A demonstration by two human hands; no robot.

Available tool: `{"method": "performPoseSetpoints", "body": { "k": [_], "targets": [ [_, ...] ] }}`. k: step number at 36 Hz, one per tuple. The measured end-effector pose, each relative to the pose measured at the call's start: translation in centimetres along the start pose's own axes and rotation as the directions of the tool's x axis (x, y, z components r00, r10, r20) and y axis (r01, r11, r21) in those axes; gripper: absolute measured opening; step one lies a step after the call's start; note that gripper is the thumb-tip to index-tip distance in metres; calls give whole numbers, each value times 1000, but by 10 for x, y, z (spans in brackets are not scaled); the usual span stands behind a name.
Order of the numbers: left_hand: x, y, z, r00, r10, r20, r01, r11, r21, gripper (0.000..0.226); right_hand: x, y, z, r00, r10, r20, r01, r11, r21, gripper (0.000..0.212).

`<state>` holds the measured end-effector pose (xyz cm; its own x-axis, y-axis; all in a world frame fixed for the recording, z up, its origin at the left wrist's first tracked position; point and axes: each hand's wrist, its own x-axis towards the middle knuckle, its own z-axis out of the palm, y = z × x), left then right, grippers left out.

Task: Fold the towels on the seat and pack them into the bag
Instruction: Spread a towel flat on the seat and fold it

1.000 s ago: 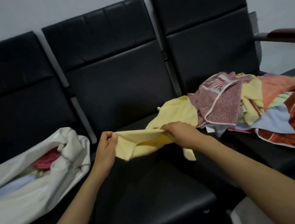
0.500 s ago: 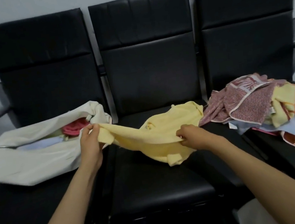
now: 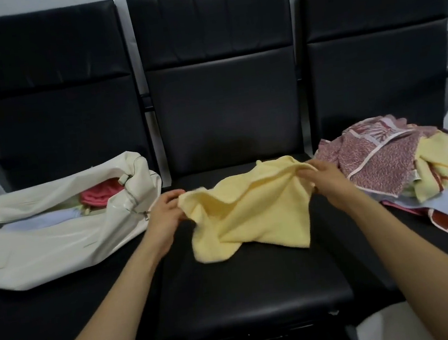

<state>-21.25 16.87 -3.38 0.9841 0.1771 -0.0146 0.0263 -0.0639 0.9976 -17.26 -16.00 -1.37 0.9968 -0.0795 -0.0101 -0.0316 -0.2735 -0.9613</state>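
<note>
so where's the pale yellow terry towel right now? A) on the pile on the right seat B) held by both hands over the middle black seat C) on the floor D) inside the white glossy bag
B: the left hand and right hand each grip an upper corner of the pale yellow terry towel, which drapes onto the middle black seat.

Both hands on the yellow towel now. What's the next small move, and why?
Probably draw the left hand and right hand apart to stretch the towel, then lay it flat on the middle seat. Both pinch its top edge, but it sags crumpled between them, not yet folded.
</note>
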Motion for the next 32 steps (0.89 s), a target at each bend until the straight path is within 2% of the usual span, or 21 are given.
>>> {"method": "performPoseSetpoints", "body": {
  "k": [2, 4, 7, 10, 11, 13, 15, 17, 18, 19, 21, 24, 26, 29, 30, 32],
  "targets": [
    [2, -15, 10, 994, 91, 63, -108, 935, 337, 27, 6, 8, 10, 998, -66, 16, 68, 956, -287, 26],
    [0, -28, 24, 979, 85, 185, -172, 833, 526, 17, 3, 12, 20, 988, -60, 142, 124, 858, -498, 39],
    [-4, -41, 38, 940, 13, 340, -238, 737, 632, 13, -1, 21, 34, 924, -15, 383, 260, 759, -598, 24],
    [-5, -37, 38, 891, -44, 452, -332, 616, 715, 2, -2, 25, 38, 863, 148, 483, 281, 654, -702, 14],
    [-5, -33, 35, 880, -65, 471, -346, 593, 727, 9, -1, 22, 37, 847, 188, 497, 279, 639, -717, 15],
    [-7, -27, 31, 842, -137, 521, -343, 609, 715, 18, -5, 9, 35, 812, 234, 535, 260, 675, -690, 18],
    [-16, -21, 30, 777, -231, 586, -308, 672, 674, 21, -13, -1, 31, 737, 317, 597, 160, 776, -610, 31],
    [-22, -17, 27, 704, -332, 628, -201, 755, 624, 19, -23, -7, 24, 647, 394, 652, 45, 835, -549, 43],
    [-25, -13, 24, 682, -350, 642, -142, 798, 586, 18, -26, -9, 19, 631, 393, 669, 23, 852, -523, 41],
    [-26, -10, 20, 682, -337, 649, -97, 838, 537, 16, -28, -11, 14, 635, 361, 683, 20, 876, -481, 34],
    [-26, 0, 10, 744, -257, 617, -65, 891, 449, 14, -29, -20, 2, 708, 238, 665, 26, 932, -361, 15],
    [-21, 12, -4, 873, -59, 484, -98, 951, 293, 11, -23, -26, -13, 806, 99, 584, 3, 985, -172, 16],
    [-17, 18, -10, 938, 37, 343, -95, 984, 152, 8, -20, -24, -22, 847, 57, 529, 48, 982, -183, 16],
    [-12, 21, -17, 995, 45, 92, -47, 999, 19, 8, -12, -19, -30, 912, 33, 408, 84, 960, -267, 17],
    [-10, 20, -19, 998, 41, 49, -43, 998, 41, 8, -10, -17, -32, 927, 24, 375, 101, 945, -311, 15],
    [-8, 16, -24, 997, 18, 70, -30, 984, 177, 7, -8, -15, -34, 942, 15, 335, 126, 910, -395, 14]
  ]
}}
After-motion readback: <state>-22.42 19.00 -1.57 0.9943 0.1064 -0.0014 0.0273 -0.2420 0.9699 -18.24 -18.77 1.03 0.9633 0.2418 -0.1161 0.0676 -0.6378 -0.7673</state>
